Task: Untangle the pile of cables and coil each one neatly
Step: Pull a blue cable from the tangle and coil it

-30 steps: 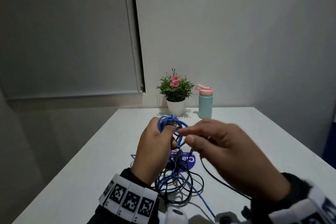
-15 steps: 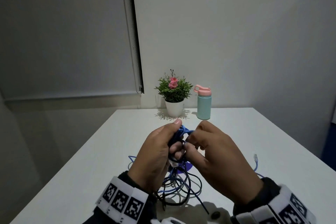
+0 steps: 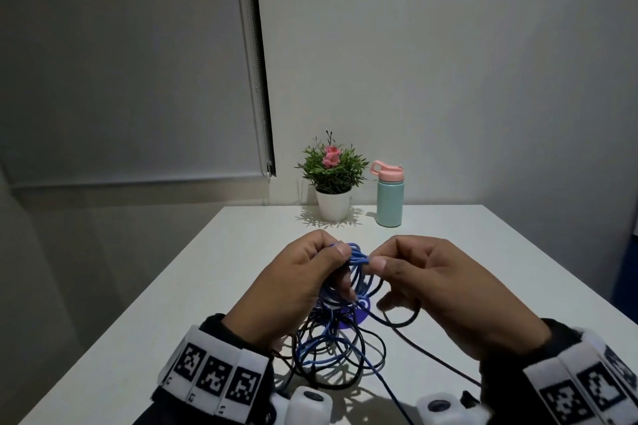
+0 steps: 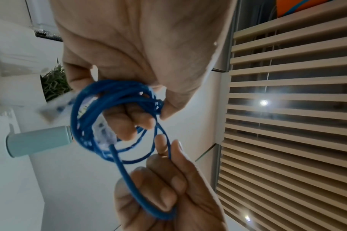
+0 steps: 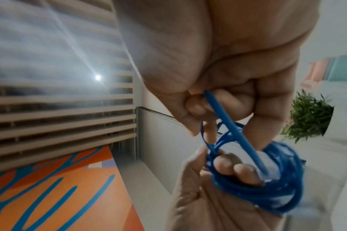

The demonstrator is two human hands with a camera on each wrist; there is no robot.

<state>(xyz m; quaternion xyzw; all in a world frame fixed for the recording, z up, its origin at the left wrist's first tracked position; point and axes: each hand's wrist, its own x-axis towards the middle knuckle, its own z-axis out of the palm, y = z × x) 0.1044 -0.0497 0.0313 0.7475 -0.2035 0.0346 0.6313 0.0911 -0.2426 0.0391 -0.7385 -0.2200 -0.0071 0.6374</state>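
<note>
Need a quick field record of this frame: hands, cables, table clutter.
left hand: grips coiled loops of blue cable
right hand: pinches a strand of the same cable
black cable: loose loops on table, tangled with blue
potted plant: far edge, upright
bottle: beside plant, apart from it

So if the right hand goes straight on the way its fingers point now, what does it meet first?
Most likely the blue coil, which the right hand already pinches a strand of; just beyond it, the left hand holding that coil. Depth is hard to judge.
</note>
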